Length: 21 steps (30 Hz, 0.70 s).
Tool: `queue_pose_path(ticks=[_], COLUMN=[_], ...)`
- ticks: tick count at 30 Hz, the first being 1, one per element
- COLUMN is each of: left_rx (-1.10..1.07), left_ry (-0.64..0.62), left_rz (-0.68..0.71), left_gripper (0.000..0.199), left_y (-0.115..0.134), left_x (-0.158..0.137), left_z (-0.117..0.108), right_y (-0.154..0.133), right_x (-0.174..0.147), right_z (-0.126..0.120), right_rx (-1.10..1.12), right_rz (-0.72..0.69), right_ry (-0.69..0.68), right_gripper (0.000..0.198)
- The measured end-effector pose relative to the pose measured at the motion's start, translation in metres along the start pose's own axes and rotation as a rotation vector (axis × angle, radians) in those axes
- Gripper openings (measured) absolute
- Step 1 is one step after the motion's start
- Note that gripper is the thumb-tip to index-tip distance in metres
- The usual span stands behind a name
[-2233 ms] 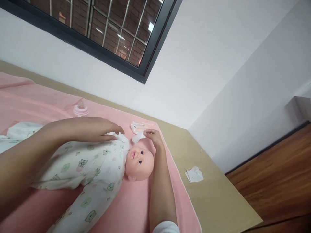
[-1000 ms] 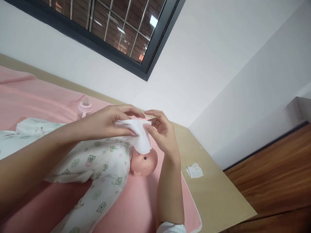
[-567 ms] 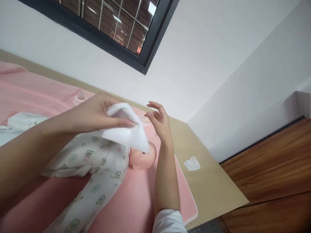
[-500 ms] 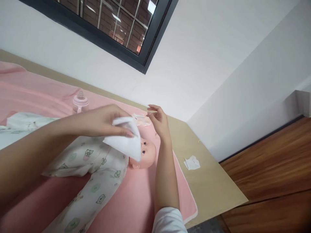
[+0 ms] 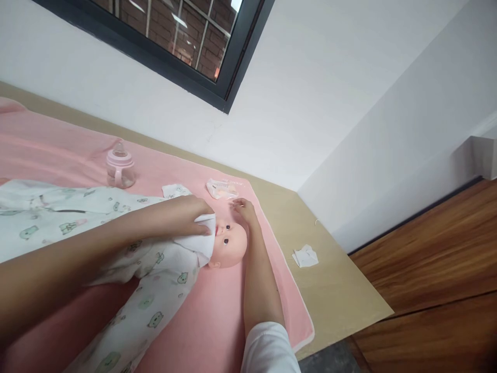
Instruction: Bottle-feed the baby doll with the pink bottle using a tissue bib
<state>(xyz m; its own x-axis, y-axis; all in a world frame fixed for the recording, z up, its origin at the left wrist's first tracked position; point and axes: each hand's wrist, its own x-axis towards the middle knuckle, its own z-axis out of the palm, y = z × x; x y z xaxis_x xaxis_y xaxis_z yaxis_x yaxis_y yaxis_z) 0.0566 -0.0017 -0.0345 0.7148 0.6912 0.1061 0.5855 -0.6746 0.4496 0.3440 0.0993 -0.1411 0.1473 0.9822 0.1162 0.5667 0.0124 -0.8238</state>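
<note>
A baby doll (image 5: 232, 250) lies on its back on a pink mat (image 5: 217, 316), its head to the right. It wears a white garment (image 5: 149, 290) printed with green bears. My left hand (image 5: 190, 215) is closed on a folded white tissue (image 5: 205, 241), thumb on top, and lays it against the doll's chin and neck. The mouth shows just past the tissue's edge. Beyond the top of the doll's head, my right hand (image 5: 245, 210) is empty with its fingers apart, the forearm running close beside the head.
A pink-topped baby bottle (image 5: 120, 168) stands on the mat behind the doll. A clear plastic packet (image 5: 222, 189) lies near the right hand. Another crumpled tissue (image 5: 305, 256) is on the wooden tabletop (image 5: 330, 300). A wall and a dark-framed window (image 5: 229, 83) rise behind.
My left hand has lowered the tissue from above the doll onto its chin and neck. My right hand has dropped down toward the mat beside the head.
</note>
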Motion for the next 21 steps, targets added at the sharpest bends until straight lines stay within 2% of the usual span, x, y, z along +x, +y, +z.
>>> queue_pose_path(ticks=[3, 7, 14, 21], left_rx=[0.014, 0.026, 0.017, 0.053], left_ry=[0.031, -0.002, -0.020, -0.007], left_rz=[0.019, 0.015, -0.017, -0.009], left_gripper=[0.018, 0.019, 0.016, 0.014], left_y=[0.004, 0.005, -0.004, -0.001], left_x=[-0.001, 0.003, 0.008, 0.007], left_z=[0.002, 0.006, 0.018, 0.015], right_y=[0.009, 0.017, 0.017, 0.020], right_x=[0.000, -0.001, -0.003, -0.003], right_z=[0.005, 0.007, 0.007, 0.008], right_rx=[-0.010, -0.022, -0.029, 0.014], right_rz=[0.023, 0.015, 0.020, 0.017], right_ry=[-0.027, -0.029, -0.034, -0.032], right_gripper=[0.018, 0.020, 0.019, 0.018])
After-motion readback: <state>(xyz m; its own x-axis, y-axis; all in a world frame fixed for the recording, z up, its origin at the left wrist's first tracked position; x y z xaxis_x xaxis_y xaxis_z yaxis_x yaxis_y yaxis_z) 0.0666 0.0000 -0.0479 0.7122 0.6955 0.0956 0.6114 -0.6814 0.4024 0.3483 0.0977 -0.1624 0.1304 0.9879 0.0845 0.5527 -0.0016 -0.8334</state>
